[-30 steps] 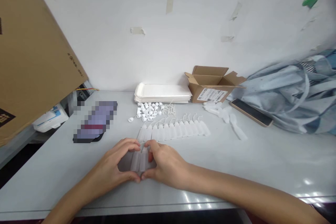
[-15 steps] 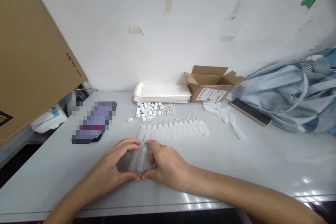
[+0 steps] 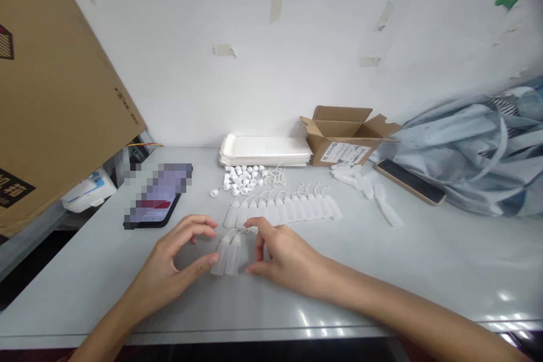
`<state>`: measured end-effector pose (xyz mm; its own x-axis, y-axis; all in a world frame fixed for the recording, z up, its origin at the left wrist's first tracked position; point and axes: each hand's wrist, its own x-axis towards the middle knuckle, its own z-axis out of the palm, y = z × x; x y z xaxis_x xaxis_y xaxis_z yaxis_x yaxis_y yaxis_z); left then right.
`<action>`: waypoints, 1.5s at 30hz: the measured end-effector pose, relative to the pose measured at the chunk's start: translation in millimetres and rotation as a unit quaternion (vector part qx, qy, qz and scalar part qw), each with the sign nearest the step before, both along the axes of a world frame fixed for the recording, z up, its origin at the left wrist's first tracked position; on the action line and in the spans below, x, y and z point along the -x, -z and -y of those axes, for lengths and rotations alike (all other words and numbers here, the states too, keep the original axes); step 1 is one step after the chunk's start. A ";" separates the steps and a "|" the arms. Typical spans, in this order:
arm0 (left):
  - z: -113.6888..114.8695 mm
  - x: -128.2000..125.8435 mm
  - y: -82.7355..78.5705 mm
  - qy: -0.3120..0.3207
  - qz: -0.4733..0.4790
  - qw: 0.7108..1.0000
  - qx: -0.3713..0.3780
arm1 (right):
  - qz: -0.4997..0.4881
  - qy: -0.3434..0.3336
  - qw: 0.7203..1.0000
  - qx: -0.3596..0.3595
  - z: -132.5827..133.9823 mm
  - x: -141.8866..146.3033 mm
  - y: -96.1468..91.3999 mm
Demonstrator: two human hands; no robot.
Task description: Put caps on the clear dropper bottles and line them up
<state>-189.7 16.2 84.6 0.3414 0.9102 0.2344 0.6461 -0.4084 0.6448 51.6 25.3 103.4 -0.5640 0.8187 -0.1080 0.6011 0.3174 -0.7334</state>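
Note:
Two small translucent squeeze bottles (image 3: 226, 255) lie side by side on the grey table (image 3: 403, 271), between my hands. My left hand (image 3: 176, 263) curls loosely around their left side, its thumb tip touching the left bottle. My right hand (image 3: 282, 254) is on their right, fingers bent, index finger by the thin white tip at the bottle necks. Neither hand grips a bottle. Just behind them lies a row of several more bottles (image 3: 282, 208), with a heap of small white caps (image 3: 244, 177) farther back.
A phone (image 3: 155, 203) lies at the left, a second phone (image 3: 409, 181) at the right beside a blue-grey bag (image 3: 475, 147). A stack of white trays (image 3: 265, 150) and an open small carton (image 3: 345, 136) stand by the wall. A large cardboard box (image 3: 51, 79) overhangs the left.
My hands have drawn apart from the two bottles they were cupping together. The bottles now lie uncovered between them.

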 end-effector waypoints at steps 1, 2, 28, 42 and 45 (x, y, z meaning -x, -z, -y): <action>-0.1 -0.3 -1.1 -0.001 0.006 1.000 -0.002 | -0.009 0.005 1.000 -0.004 -2.2 -4.3 -2.7; -0.7 -1.1 -2.5 -0.004 0.008 1.000 -0.005 | -0.019 0.014 1.000 -0.007 -5.3 -9.5 -5.4; -153.7 -110.2 -5.1 0.111 -0.157 0.973 -0.127 | 0.240 0.292 0.865 -0.330 -109.2 -185.6 6.7; -136.1 -108.1 -19.1 0.018 -0.102 0.980 -0.171 | 0.266 0.291 0.867 -0.306 -114.2 -189.5 12.9; -137.5 -109.1 -17.1 0.024 -0.101 0.982 -0.161 | 0.266 0.289 0.868 -0.302 -114.8 -189.7 14.2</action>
